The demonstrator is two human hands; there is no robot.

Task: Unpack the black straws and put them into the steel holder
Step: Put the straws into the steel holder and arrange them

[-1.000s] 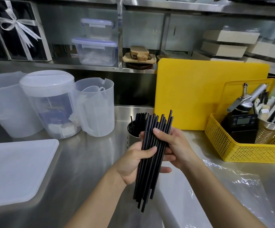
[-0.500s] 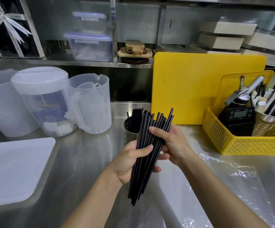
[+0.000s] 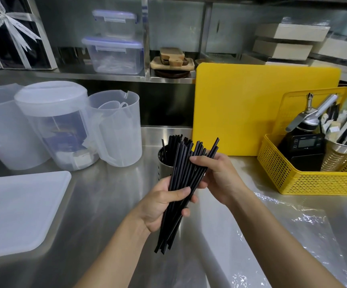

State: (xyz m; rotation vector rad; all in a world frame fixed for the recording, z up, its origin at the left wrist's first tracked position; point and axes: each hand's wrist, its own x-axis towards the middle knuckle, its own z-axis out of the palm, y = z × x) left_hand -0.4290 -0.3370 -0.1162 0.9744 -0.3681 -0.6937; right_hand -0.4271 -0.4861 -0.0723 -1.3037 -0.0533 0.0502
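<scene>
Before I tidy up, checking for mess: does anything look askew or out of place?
Black straws gripped by left hand and right hand splay unevenly. Crumpled clear plastic wrap lies on the steel counter.

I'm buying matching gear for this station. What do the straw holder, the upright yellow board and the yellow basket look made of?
Straw holder: apparently steel, satin finish, going by its grey metallic sheen and punched slots. Yellow board: likely plastic, matte, uniformly coloured, with rounded corners. Yellow basket: moulded plastic by the look, a slightly glossy mesh of small regular holes.

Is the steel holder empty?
No: several black straws already stand in the holder.
</scene>
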